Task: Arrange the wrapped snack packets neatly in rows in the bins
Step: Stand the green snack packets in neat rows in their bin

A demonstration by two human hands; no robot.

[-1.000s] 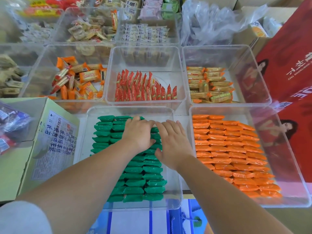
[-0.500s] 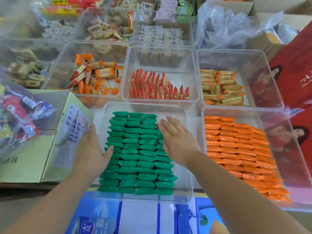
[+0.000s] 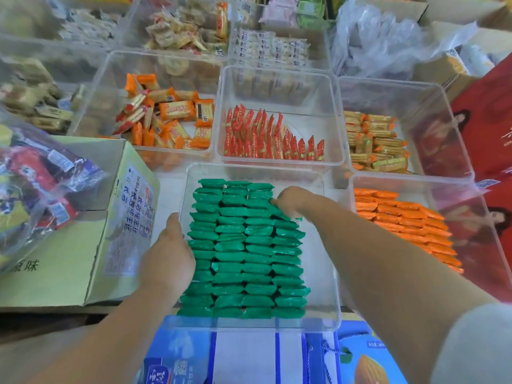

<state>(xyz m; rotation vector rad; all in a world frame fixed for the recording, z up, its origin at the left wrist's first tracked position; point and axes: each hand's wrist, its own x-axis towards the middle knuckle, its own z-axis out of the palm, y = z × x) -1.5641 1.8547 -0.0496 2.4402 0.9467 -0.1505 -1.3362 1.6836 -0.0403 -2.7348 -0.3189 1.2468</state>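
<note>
Four rows of green snack packets (image 3: 243, 245) lie in the near middle clear bin (image 3: 321, 259). The left hand (image 3: 169, 256) grips the bin's left wall, likely to steady it. The right hand (image 3: 291, 200) pinches a far packet in the right row, likely to straighten it.

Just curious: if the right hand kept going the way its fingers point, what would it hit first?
The green snack packets: the right hand points left across the bin, fingertips seemingly touching their upper rows.
</note>
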